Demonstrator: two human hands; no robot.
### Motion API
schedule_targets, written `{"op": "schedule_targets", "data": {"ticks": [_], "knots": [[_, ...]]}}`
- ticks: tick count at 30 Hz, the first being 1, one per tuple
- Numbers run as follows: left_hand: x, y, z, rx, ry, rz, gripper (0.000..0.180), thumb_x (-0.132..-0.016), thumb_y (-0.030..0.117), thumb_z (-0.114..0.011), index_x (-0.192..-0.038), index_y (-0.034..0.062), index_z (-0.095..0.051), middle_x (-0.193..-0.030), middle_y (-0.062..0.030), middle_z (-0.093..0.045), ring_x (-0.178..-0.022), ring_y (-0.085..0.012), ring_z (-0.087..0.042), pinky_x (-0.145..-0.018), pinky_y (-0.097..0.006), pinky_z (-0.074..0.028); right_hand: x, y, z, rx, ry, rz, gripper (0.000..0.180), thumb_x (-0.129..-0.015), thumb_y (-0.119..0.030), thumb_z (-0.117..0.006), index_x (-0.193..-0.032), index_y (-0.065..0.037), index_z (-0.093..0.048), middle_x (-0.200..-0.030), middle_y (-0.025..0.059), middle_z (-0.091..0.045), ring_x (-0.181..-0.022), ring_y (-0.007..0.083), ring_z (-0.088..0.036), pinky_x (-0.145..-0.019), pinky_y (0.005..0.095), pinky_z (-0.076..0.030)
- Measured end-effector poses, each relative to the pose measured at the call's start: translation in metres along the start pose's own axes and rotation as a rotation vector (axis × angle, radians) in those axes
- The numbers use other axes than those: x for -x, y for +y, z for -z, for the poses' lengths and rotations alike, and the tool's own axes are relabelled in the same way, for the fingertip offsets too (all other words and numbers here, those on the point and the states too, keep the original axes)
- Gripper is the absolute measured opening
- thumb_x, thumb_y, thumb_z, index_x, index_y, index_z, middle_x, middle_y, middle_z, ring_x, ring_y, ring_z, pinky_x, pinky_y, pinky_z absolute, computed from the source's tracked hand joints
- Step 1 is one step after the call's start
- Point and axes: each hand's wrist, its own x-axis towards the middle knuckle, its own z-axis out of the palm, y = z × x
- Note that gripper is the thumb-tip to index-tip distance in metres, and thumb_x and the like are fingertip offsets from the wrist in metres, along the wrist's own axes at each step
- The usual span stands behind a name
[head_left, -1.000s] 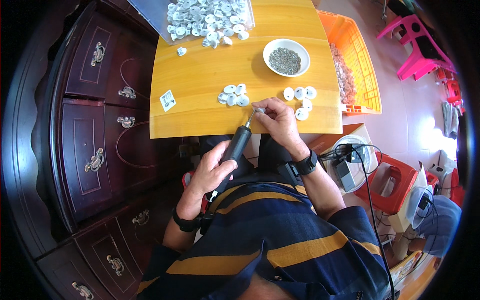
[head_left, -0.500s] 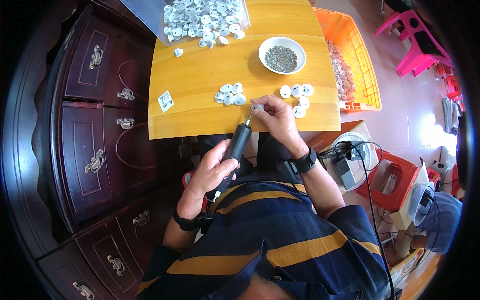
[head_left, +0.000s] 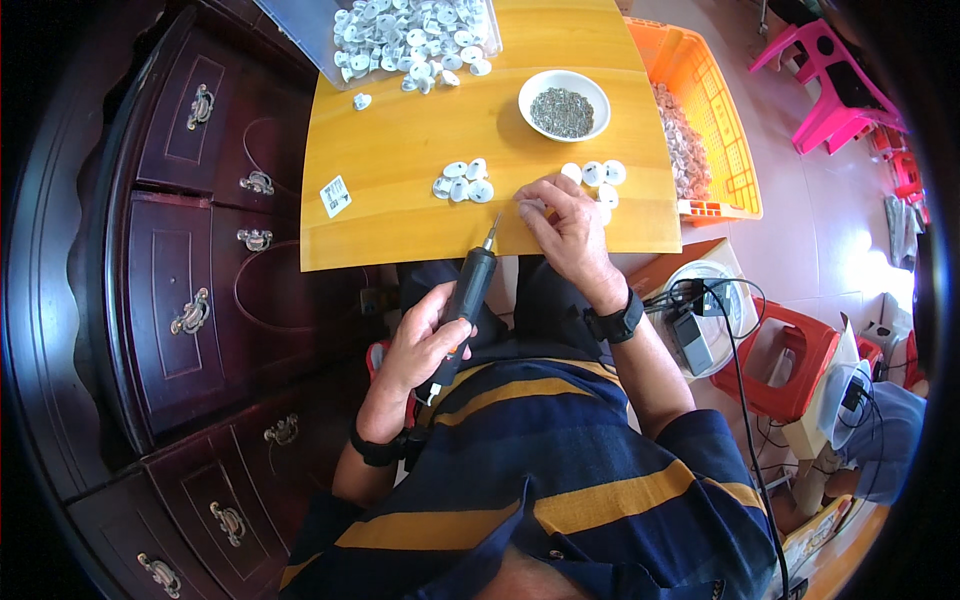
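My left hand (head_left: 428, 343) is wrapped round a black electric screwdriver (head_left: 470, 287), its thin bit pointing up over the table's near edge. The bit's tip is bare and apart from my right hand (head_left: 570, 228). That hand is just right of the tip, fingers curled in toward the thumb; whatever they hold, if anything, is hidden. Left of it lies a small cluster of white round plastic pieces (head_left: 458, 189). A second group of the same white pieces (head_left: 613, 172) lies beyond and right of my right hand, which partly covers it.
A white bowl (head_left: 527, 112) of small metal screws stands farther back on the wooden table (head_left: 420, 235). A clear bin (head_left: 318, 38) heaped with white pieces is at the far left. An orange crate (head_left: 735, 150) stands off the right edge; dark drawers (head_left: 170, 270) line the left.
The white piece at the screwdriver's tip is no longer visible. My right hand has moved slightly right, away from the bit, and its fingers have curled. The screwdriver has shifted slightly left.
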Motion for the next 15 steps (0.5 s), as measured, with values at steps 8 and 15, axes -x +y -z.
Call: {"op": "schedule_targets", "data": {"ticks": [8,15], "knots": [[0.008,-0.007,0.000,0.000,0.022,-0.018,0.048,-0.091,0.016,-0.060,-0.134,-0.0009,-0.049,-0.090,-0.0058,-0.063,-0.069,-0.0103,-0.061,-0.064,-0.025,-0.052,-0.001,-0.007,0.014,0.581,0.140,0.211,0.027,-0.074,0.002,-0.066,-0.100,-0.009,-0.068,-0.111,0.0136,-0.057,-0.100,0.0346,-0.058,-0.080,0.0434,-0.049],[0.023,-0.023,0.013,-0.010,0.117,0.003,0.049,-0.091,0.012,-0.063,-0.136,-0.0018,-0.048,-0.089,-0.0032,-0.059,-0.070,-0.0083,-0.059,-0.064,-0.024,-0.051,0.000,-0.108,0.033,-0.274,0.145,0.286,0.038,-0.082,-0.002,-0.074,-0.119,-0.002,-0.063,-0.096,0.0079,-0.068,-0.087,0.0167,-0.065,-0.076,0.0283,-0.052]]}}
